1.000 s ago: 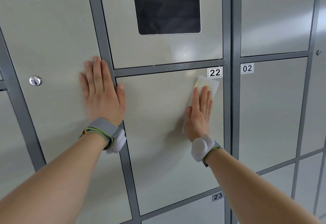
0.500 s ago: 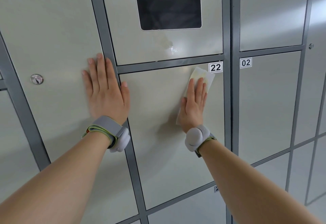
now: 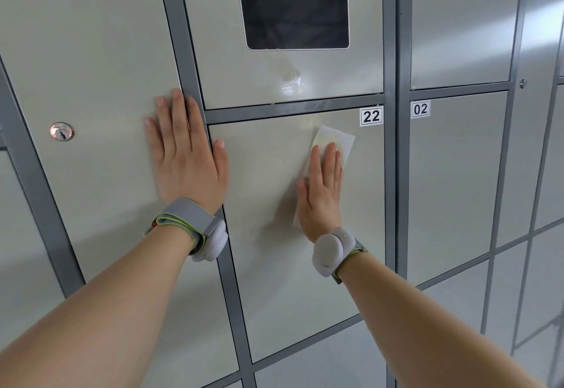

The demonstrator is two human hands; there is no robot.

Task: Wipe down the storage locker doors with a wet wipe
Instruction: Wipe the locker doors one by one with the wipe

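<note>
While both bare arms reach forward, a wall of pale lockers in a grey frame (image 3: pixel 390 174) fills the view. Four doors are seen well. One large door (image 3: pixel 91 67) takes the left side. One door with a single dark window (image 3: pixel 293 3) sits at top centre, with a wet smear (image 3: pixel 291 81) shining near its bottom edge. One door numbered 22 (image 3: pixel 268 265) lies below it, and one door numbered 02 (image 3: pixel 451 189) lies to the right, past two grey posts. Parts of further doors show at the bottom and right edges.

Two hands lie flat on the lockers. The left hand (image 3: pixel 186 155) rests at the right edge of the large door, its four fingers straight and close together. Its thumb is held apart, reaching across the grey post to the left edge of door 22. The right hand (image 3: pixel 322 192) presses one white wet wipe (image 3: pixel 338 139) against door 22 near its top right corner. Its fingers are straight and pressed together, and the thumb is slightly out to the left. The wipe shows above and beside the fingertips, just below and left of the number label.

Two grey wristbands are worn, one on the left wrist (image 3: pixel 195 229) and one on the right wrist (image 3: pixel 331 250). Two number labels are readable, 22 (image 3: pixel 371 116) and 02 (image 3: pixel 420 109), each in the top corner of its door. One round key lock (image 3: pixel 62 131) sits on the large left door, well apart from the left hand.
</note>
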